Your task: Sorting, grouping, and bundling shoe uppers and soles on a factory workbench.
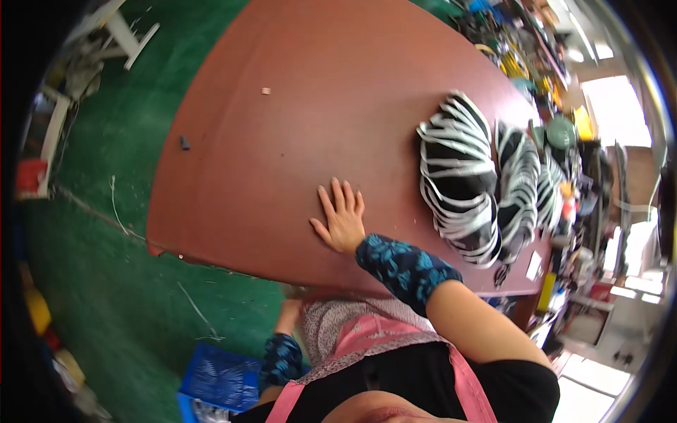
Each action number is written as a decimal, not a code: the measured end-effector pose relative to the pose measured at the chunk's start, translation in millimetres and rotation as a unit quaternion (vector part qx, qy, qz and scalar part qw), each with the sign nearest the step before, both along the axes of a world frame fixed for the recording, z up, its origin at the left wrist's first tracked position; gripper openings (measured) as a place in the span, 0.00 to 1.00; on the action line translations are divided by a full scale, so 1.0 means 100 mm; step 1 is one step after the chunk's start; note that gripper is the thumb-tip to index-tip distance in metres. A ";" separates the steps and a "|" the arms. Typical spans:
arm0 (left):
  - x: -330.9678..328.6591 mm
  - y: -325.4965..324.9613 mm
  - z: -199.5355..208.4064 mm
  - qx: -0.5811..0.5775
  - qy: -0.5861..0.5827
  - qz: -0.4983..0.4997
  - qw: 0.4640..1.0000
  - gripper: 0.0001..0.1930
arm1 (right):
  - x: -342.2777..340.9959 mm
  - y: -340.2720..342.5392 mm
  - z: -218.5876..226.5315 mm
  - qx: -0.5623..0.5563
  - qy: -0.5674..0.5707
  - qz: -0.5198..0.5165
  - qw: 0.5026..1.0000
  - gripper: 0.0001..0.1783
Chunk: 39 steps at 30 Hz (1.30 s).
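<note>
My right hand (343, 218) lies flat, palm down, on the reddish-brown tabletop (303, 42). Its fingers are spread and nothing is in them. My left hand (290, 310) is low at the table's near edge, beside my lap; its fingers are hidden and blurred. To the right of my right hand, apart from it, is a fanned stack of black pieces with white edging (460, 180). Behind it, farther right, sits a second such stack (518, 180), with more banded pieces (549, 194) past that.
A blue crate (220, 377) with clear plastic in it stands on the green floor (106, 275) at lower left. A small dark scrap (185, 143) and a pale bit (266, 91) lie on the table. Cluttered shelving (515, 67) lines the right side. A metal frame (123, 35) stands far left.
</note>
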State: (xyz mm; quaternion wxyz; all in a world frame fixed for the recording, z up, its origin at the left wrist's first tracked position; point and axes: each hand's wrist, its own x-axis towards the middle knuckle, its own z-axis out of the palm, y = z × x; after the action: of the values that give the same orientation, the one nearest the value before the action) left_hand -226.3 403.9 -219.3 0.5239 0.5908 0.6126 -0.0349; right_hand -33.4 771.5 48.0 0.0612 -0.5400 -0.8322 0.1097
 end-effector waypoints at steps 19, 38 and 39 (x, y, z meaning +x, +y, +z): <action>2.83 2.11 4.37 0.241 -0.186 -0.192 0.933 0.20 | 3.32 -2.08 1.02 -0.368 0.566 -0.146 0.723 0.26; 5.81 3.98 4.16 0.138 -0.065 -0.150 0.977 0.37 | 5.52 -1.93 0.57 -0.429 0.774 -0.362 0.292 0.39; 5.77 3.98 4.26 0.132 -0.082 -0.163 0.974 0.34 | 5.56 -1.79 0.33 -0.388 0.804 -0.388 0.228 0.38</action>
State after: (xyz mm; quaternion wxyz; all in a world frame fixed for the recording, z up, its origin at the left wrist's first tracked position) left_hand 350.5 802.2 206.3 0.4772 0.7476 0.4618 0.0098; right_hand 522.6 592.4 80.9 0.5162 -0.3817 0.1111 0.7586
